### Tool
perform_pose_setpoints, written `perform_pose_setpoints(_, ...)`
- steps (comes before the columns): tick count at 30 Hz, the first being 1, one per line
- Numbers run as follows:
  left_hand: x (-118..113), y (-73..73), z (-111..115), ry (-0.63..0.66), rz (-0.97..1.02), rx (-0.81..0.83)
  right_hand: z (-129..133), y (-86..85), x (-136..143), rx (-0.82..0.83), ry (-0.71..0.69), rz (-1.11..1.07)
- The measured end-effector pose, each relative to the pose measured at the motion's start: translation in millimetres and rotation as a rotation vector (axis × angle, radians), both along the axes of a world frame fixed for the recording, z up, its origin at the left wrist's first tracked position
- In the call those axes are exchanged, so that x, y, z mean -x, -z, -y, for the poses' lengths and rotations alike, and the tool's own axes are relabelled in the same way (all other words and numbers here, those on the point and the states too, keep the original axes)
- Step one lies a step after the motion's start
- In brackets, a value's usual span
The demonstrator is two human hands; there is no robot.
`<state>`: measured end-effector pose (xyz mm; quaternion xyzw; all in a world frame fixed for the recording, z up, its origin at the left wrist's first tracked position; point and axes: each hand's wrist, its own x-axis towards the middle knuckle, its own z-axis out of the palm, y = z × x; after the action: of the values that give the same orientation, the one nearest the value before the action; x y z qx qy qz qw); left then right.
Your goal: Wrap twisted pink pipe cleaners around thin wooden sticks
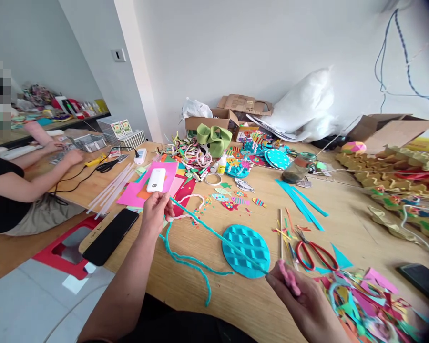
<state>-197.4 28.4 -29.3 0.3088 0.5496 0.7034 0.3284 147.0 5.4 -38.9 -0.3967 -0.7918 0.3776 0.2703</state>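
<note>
A blue fuzzy strand (211, 230) is stretching between the person's two hands above the near edge of the wooden table (346, 209), slanting down toward the right and crossing in front of a blue oval piece (252, 240) with a raised pattern, which is lying near that edge. The left hand (158, 212) is pinching the strand narrowly between thumb and fingers. The right hand (302, 300) is gripping its other end, also narrowly, while a pink twisted strand (289, 278) is showing at the same fingers.

Blue loose strands (186, 257) are trailing below the left hand toward the near edge; whether they are joining the stretched one cannot be told. A pale pink strand (191, 196) is curving just beyond that hand.

Right of the oval, red-handled scissors (310, 243) are resting, and paper scraps (372, 305) are heaping toward the near right corner. A black phone (110, 237) is lying at the near left corner. Beyond the oval, small paper fish (229, 205) are lying in a group, with blue strips (298, 202) to their right. A white device (156, 180) is resting on coloured sheets toward the left. Along the far edge, a green bow (213, 140) is standing before a cardboard box (209, 125). Egg-carton trays (389, 162) are filling the far right corner. Toward the far left, a co-worker's hands (72, 156) are handling something too small to make out.
</note>
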Motion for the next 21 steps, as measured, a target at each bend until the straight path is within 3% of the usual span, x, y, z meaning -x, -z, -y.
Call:
perform_pose_setpoints(4, -0.1, 4.8, -4.4, -0.018, -0.067, 0.064, 4.6, -13.7, -8.6, -0.458, -0.210, 0.200)
perform_pose_setpoints(7, -3.3, 6.9, -6.2, -0.021, -0.042, 0.064, 3.2, -11.9, -14.3, -0.482, -0.223, 0.239)
perform_pose_setpoints(9, -5.3, 6.4, -6.5, 0.048, 0.001, 0.032, 0.2, -8.2, -16.6, -0.364, -0.154, 0.220)
perform_pose_setpoints(13, -5.6, 2.2, -5.6, 0.270, 0.130, -0.017, -3.0, -4.6, -14.6, 0.044, 0.051, 0.171)
perform_pose_setpoints(17, -5.2, 0.7, -6.0, 0.370, 0.352, -0.043, 0.5, -1.8, -8.6, 0.447, 0.228, -0.019)
perform_pose_setpoints(21, -7.9, 4.5, -6.9, 0.412, 0.483, -0.084, 2.1, 8.0, -7.3, 0.696, 0.233, -0.199)
